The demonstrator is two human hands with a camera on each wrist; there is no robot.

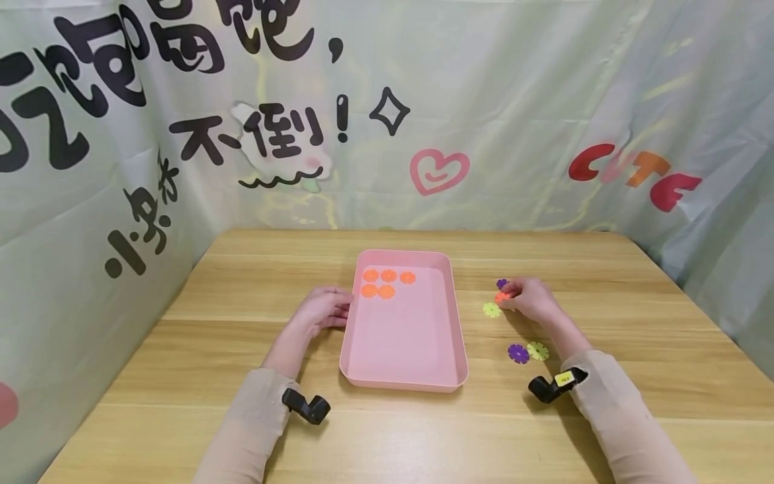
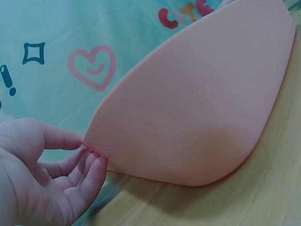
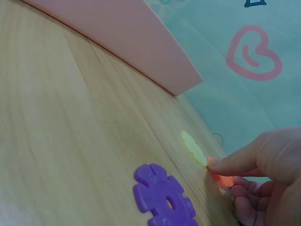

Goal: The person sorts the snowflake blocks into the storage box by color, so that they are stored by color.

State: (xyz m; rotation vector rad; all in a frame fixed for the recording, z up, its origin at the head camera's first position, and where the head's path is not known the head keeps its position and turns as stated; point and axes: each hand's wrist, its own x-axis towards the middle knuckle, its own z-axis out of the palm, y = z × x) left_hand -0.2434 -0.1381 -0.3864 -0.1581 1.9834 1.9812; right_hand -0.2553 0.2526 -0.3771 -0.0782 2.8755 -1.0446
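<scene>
A pink tray [image 1: 402,349] stands on the wooden table, with several orange flower-shaped discs [image 1: 388,275] lying flat in two rows at its far left. My left hand [image 1: 323,310] holds the tray's left side, thumb at the rim and curled fingers against the wall in the left wrist view. To the right of the tray, my right hand [image 1: 532,300] pinches an orange flower-shaped disc [image 3: 222,180] between thumb and fingers, low over the table. Beside it lie a yellow-green disc [image 1: 492,310] and a purple disc [image 1: 502,284], the latter partly hidden by the hand.
Nearer to me, a purple disc [image 1: 518,353] and a yellow-green disc [image 1: 537,351] lie side by side below the right hand. A printed curtain [image 1: 514,101] hangs behind the table [image 1: 290,262] and along both sides.
</scene>
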